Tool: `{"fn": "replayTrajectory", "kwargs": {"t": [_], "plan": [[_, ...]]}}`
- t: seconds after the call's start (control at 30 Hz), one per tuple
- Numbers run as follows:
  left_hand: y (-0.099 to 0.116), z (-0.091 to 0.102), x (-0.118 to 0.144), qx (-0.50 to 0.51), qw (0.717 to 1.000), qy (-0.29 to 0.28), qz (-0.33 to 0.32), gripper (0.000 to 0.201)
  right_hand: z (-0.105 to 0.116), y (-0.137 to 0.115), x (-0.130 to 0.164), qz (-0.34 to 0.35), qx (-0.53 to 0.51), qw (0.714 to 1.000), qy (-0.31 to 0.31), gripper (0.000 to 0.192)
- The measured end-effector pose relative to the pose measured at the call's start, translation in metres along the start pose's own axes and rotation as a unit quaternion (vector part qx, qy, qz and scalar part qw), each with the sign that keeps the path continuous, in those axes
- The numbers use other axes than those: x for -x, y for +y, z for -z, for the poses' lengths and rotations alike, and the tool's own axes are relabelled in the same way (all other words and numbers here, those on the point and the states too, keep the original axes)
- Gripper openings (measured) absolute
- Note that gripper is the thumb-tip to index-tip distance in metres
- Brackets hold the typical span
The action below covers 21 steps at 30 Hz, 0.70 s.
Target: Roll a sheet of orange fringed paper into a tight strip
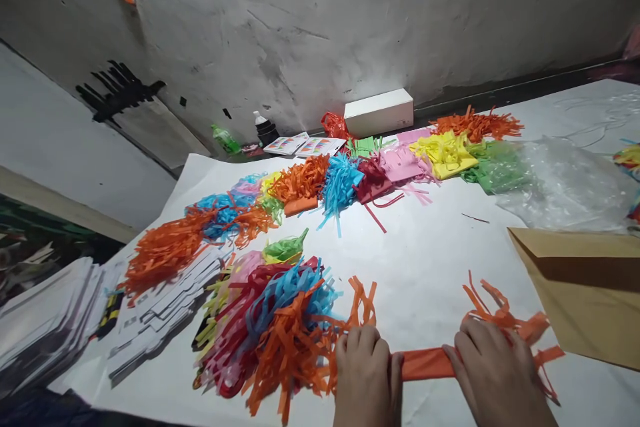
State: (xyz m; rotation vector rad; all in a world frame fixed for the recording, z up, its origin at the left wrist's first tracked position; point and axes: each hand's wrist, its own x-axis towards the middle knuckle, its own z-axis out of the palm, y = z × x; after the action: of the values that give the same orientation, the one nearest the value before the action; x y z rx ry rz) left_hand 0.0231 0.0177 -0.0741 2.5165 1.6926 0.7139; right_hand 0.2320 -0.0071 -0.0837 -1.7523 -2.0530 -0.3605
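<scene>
Near the front of the white-covered table (425, 267) lies an orange tissue-paper tassel (426, 364), its middle a flat folded band and its ends cut into fringe strips. My left hand (364, 373) presses its fingers closed over the band's left end. On the right end my right hand (500, 370) grips in the same way, with fringe spreading out beyond it. The undersides of both hands hide how the paper sits in them. Just left of my left hand is a heap of fringed tassels, with orange (287, 347), blue (295, 290) and dark red (240, 340) strips.
A row of fringed paper bundles, including yellow (445, 153) and blue (341, 180), crosses behind. On the right are a brown envelope (580, 293) and clear plastic wrap (575, 180). A white box (379, 112) stands by the wall. White paper stacks (165, 310) lie left.
</scene>
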Motion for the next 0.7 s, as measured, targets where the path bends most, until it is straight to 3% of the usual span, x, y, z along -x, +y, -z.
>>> {"fn": "replayTrajectory", "kwargs": {"t": [0.07,0.2,0.27,0.37,0.47,0.6,0.7], "plan": [[-0.001,-0.001,0.000,-0.007,1.000,0.005,-0.013,0.017,-0.002,0.001,0.003,0.048,-0.044,0.997,0.042,0.020],[-0.004,0.002,0.002,-0.008,1.000,-0.002,-0.012,0.017,-0.009,-0.012,0.008,0.131,-0.193,0.969,0.081,0.029],[-0.007,0.005,0.003,0.000,1.000,0.006,-0.028,0.006,-0.011,-0.020,0.009,0.134,-0.221,0.964,0.070,0.035],[-0.010,0.005,0.004,0.027,0.990,0.062,-0.121,0.023,-0.010,-0.027,0.008,0.124,-0.249,0.959,0.055,0.035],[-0.010,-0.001,0.006,0.066,0.976,0.102,-0.183,0.006,-0.004,-0.027,0.005,0.094,-0.290,0.951,0.058,0.038],[-0.010,-0.009,0.009,0.090,0.978,0.082,-0.170,0.014,0.015,-0.010,-0.008,0.149,-0.232,0.958,0.080,0.031],[-0.012,-0.012,0.011,0.117,0.976,0.079,-0.168,0.018,0.033,0.016,-0.018,0.211,-0.169,0.961,0.051,0.022]]}}
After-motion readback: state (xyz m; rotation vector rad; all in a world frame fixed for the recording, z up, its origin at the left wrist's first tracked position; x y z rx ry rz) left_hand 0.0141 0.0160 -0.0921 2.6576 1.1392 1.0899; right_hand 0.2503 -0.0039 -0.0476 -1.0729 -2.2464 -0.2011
